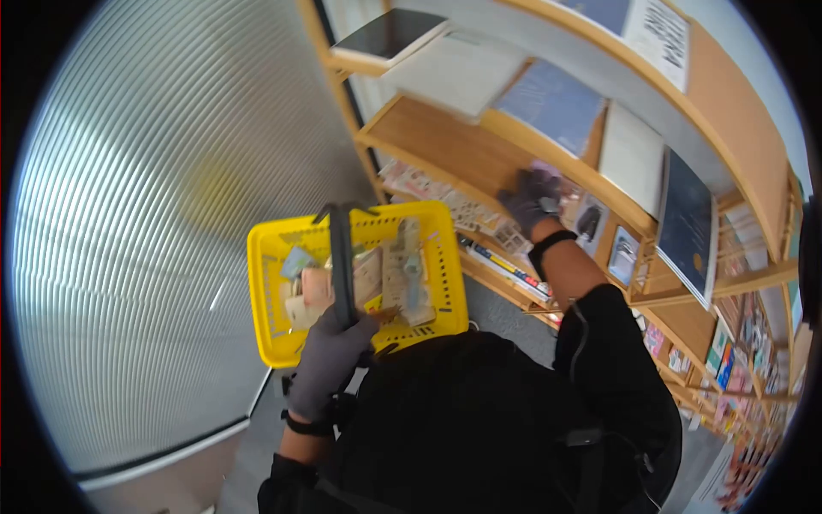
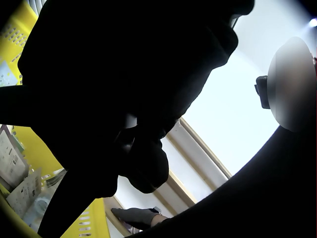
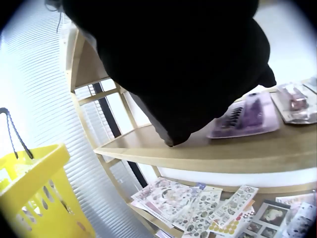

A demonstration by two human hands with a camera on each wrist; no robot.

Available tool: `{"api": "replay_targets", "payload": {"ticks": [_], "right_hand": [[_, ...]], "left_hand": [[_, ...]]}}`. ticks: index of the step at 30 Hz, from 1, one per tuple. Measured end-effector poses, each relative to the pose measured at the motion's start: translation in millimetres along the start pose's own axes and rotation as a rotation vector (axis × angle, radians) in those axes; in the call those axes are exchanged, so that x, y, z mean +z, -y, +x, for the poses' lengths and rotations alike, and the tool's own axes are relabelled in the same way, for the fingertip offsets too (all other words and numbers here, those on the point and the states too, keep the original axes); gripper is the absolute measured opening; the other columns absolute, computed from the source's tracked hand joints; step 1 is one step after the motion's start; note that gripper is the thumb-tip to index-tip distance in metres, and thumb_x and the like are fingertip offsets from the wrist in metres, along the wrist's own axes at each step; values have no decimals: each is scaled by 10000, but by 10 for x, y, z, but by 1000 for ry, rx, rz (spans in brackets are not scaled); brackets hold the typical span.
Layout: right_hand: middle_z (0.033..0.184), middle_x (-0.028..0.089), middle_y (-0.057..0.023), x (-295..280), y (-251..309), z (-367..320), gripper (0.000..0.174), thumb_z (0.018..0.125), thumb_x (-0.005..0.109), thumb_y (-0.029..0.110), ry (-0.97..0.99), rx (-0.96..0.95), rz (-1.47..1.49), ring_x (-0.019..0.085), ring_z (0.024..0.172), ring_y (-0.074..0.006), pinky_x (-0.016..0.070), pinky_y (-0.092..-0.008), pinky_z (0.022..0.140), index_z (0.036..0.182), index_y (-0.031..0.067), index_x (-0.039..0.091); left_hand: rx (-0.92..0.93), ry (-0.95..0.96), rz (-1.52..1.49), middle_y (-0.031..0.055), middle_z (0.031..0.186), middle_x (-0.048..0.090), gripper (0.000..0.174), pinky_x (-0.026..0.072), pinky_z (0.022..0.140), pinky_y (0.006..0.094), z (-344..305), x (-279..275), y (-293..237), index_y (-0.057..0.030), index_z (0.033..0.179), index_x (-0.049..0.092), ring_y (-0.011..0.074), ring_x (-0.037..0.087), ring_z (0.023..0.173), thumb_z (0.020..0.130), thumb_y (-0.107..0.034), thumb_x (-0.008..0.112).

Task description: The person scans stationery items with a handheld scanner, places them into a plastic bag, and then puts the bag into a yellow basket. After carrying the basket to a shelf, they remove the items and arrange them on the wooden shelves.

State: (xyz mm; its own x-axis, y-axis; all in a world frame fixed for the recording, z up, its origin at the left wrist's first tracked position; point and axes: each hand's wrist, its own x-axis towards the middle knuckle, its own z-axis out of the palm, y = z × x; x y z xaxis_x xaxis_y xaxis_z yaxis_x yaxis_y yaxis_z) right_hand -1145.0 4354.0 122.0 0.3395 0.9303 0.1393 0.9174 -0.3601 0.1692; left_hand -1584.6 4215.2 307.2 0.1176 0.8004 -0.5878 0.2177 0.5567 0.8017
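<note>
Head view: left hand [image 1: 330,360] is curling round the basket handle [image 1: 341,265].
Right hand [image 1: 533,200] is reaching near the purple pack [image 3: 261,118], its grip unclear.

There is one yellow basket [image 1: 259,300] with one black handle [image 1: 341,265], and one ribbed panel [image 1: 171,223]. Two hands show, one left hand [image 1: 330,360] and one right hand [image 1: 533,201]. Five flat covers [image 1: 552,103] form one row; three packs [image 1: 589,221] lie below. At least five sticker sheets [image 3: 168,196] overlap, and several packets [image 1: 368,276] fill the basket, their exact totals unclear.
</note>
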Motion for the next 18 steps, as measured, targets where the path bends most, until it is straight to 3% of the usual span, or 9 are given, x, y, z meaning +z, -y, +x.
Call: {"api": "replay_targets", "payload": {"ticks": [4,6,8,10,12,13,15,16,18], "right_hand": [[1383,703,-199,-621,398,-111,632,944,661,592,-135,-146,157,676,1255,-383,536,-548,1033,1379,138,724],[1143,787,-136,-907,716,-241,506,969,660,530,-185,-593,720,734,1112,-332,581,-490,910,1297,161,772],[995,787,-97,-1100,1084,-473,374,986,671,415,-12,-891,833,754,981,-313,589,-451,866,1252,179,787],[981,780,-88,-1401,1540,-683,293,974,680,330,176,-1160,591,752,955,-319,584,-472,829,1156,147,818],[1000,795,-89,-1210,2025,-892,244,960,683,265,229,-993,200,761,936,-314,588,-470,787,1075,117,839],[1000,795,-89,-823,2231,-937,244,960,683,265,231,-998,197,761,936,-314,588,-470,787,1075,117,839],[972,773,-173,1,2581,-991,231,930,675,250,461,-201,1295,761,924,-325,598,-454,777,977,67,808],[972,773,-173,65,2636,-951,231,930,675,250,464,-201,1291,761,924,-325,598,-454,777,977,67,808],[1011,802,-125,120,2742,-769,235,959,672,240,225,-821,309,774,918,-297,593,-447,745,1045,96,836]], "left_hand": [[24,-5,-53,33,797,656,196,578,611,285,-42,-17,-7,-28,1056,656,117,651,657,1004,-197,739],[40,50,17,29,806,663,189,567,607,275,-69,-25,-61,-32,1049,656,105,652,661,1006,-197,737],[43,66,47,27,811,667,186,562,605,270,-90,-33,-41,-34,1045,656,100,652,663,1008,-197,736],[61,123,24,25,828,688,244,561,643,278,-59,-36,33,-17,1090,673,102,661,680,1006,-235,743],[69,150,8,24,836,699,276,561,662,281,-73,-39,51,-8,1112,682,104,665,689,1004,-254,747],[71,152,45,21,834,699,278,560,663,282,-101,-40,24,-7,1110,683,103,665,690,1004,-256,747],[77,159,118,17,831,698,281,559,664,284,-145,-39,-32,-6,1104,684,101,664,693,1003,-260,747],[75,161,114,17,831,698,281,559,664,284,-152,-45,-43,-6,1104,684,101,664,693,1003,-260,747],[46,137,113,13,832,699,288,556,665,284,-165,-58,-56,-2,1105,687,100,666,702,1001,-264,748]]}}
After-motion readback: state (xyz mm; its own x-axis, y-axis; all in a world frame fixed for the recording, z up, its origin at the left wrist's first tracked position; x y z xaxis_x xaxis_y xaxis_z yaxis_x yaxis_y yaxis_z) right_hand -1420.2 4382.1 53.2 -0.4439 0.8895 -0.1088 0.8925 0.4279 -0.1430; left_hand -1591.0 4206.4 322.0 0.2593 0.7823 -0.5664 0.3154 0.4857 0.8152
